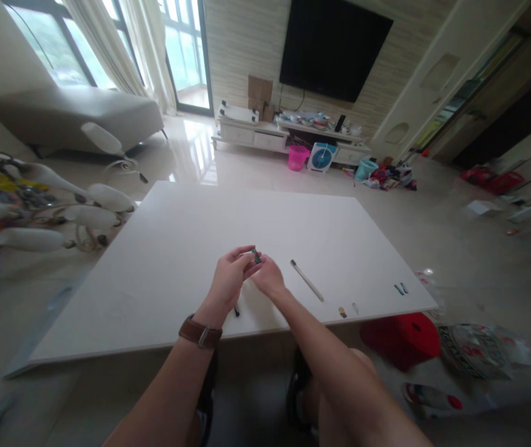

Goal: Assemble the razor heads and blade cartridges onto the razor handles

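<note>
My left hand [232, 273], a brown watch strap on its wrist, pinches a small green and dark battery-like stick [256, 255] above the white table [191, 230]. Close against it is my right hand [269, 276], with fingers curled in by the stick's lower end. Those fingers are partly hidden, and what they hold does not show. A toothbrush [307, 280] with a dark head and pale handle lies right of my hands. Below my left hand, a small dark object [236, 311] is partly covered. Two small green sticks [401, 288] lie near the table's right edge.
Near the front edge lie a small tan and dark piece [342, 312] and a small clear piece [355, 308]. A red stool [402, 340] and plastic bags [474, 351] stand beyond the right corner. Lamp shades [91, 217] crowd the left side.
</note>
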The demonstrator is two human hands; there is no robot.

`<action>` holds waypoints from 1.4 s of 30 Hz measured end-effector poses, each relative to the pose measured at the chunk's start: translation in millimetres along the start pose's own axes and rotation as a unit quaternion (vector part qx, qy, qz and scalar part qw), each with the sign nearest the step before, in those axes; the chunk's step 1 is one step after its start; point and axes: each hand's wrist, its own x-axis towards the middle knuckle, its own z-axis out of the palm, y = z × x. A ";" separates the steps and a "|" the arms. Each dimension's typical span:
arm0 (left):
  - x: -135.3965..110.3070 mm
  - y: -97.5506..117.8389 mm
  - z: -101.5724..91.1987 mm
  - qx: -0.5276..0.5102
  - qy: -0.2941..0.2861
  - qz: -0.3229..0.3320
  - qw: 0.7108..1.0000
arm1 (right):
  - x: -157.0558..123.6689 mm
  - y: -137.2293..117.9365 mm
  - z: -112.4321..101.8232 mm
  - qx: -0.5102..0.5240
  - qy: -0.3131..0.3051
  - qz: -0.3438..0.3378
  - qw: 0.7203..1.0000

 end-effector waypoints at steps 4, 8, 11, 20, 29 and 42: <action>-2.1 3.5 -2.5 -0.010 0.005 -0.010 1.000 | -2.2 58.5 -51.2 -0.099 0.049 0.076 0.991; -2.0 4.8 -0.4 -0.010 0.008 -0.008 1.000 | -22.5 110.4 -82.3 -0.158 0.052 0.131 0.977; 0.5 2.6 4.1 -0.015 0.005 -0.009 1.000 | -37.5 137.0 -91.8 -0.169 0.023 0.148 0.974; 13.5 -16.7 14.9 -0.010 -0.015 -0.011 1.000 | -34.4 136.9 -88.0 -0.122 -0.026 0.090 0.988; 13.5 -21.0 16.9 0.042 -0.019 0.002 0.999 | -47.2 49.6 -125.5 0.085 0.086 -0.077 0.990; 10.1 -23.3 9.2 0.059 -0.014 0.012 0.998 | -50.8 28.3 -118.3 0.096 0.064 -0.161 0.980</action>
